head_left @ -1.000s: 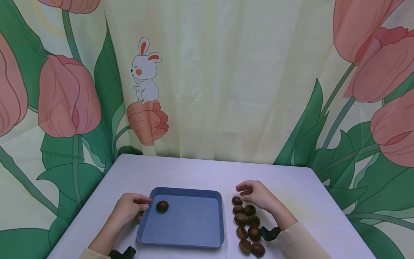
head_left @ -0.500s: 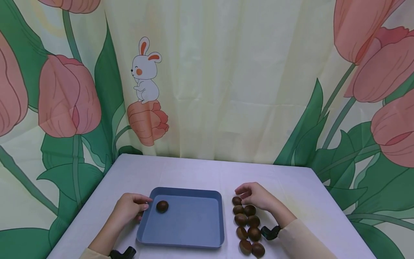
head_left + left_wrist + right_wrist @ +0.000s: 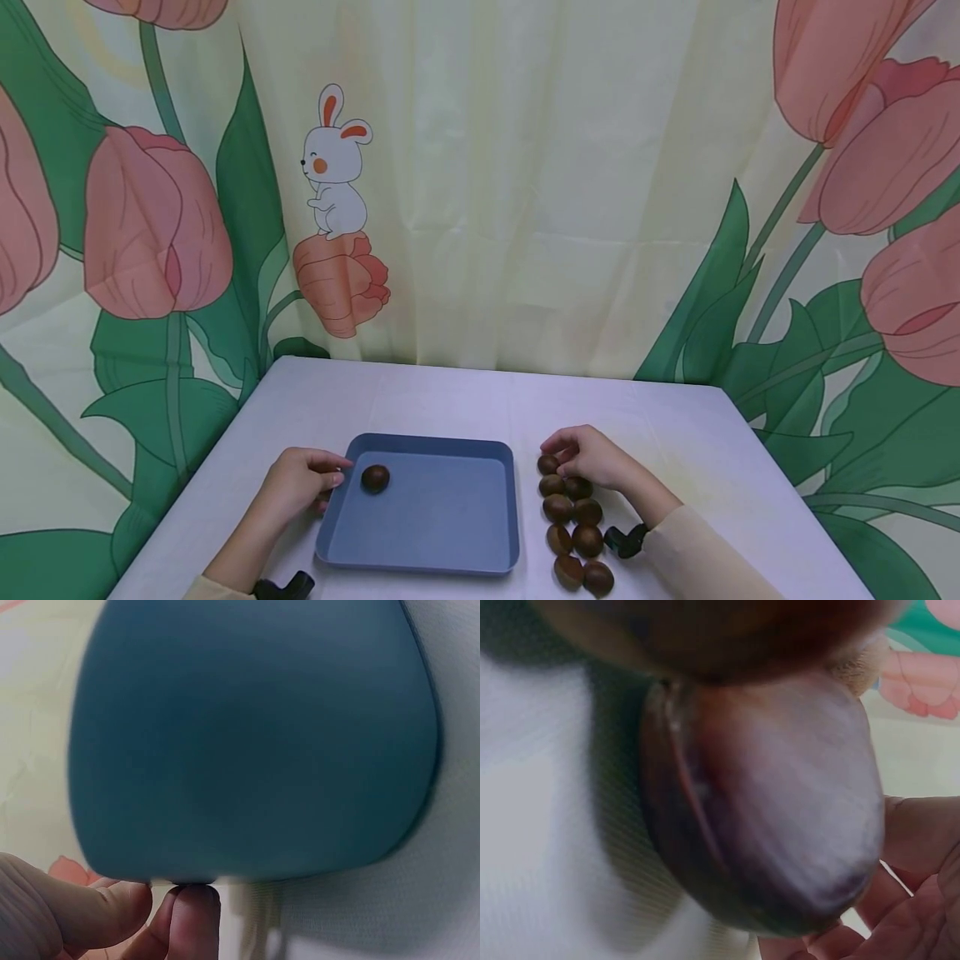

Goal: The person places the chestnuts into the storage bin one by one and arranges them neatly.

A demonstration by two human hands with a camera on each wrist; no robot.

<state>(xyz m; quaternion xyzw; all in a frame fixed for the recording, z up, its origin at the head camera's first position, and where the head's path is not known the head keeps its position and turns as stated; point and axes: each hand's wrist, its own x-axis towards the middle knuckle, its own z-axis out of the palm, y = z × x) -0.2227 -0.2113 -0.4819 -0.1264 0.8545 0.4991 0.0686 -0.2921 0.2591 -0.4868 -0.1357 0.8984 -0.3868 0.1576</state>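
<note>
A blue rectangular tray [image 3: 427, 533] lies on the white table with one brown chestnut [image 3: 375, 478] in its far left part. My left hand [image 3: 296, 483] is at the tray's left side, fingertips touching the rim; in the left wrist view its fingers [image 3: 193, 922] meet the tray's edge. To the right of the tray, several chestnuts [image 3: 557, 507] stand in two columns. My right hand [image 3: 596, 458] reaches over the far end, its thumb and fingers around the farthest chestnut [image 3: 548, 464]. Another chestnut [image 3: 780, 802] fills much of the right wrist view, partly hiding that hand.
Black wrist mounts [image 3: 626, 542] sit on both wrists, the right one close beside the chestnut columns. A curtain [image 3: 525, 208] printed with tulips and a rabbit hangs behind the table's far edge. The white tablecloth [image 3: 450, 400] extends beyond the tray.
My right hand has come down and slightly left, its fingers closing in around the farthest chestnut. My left hand and the tray have stayed in place.
</note>
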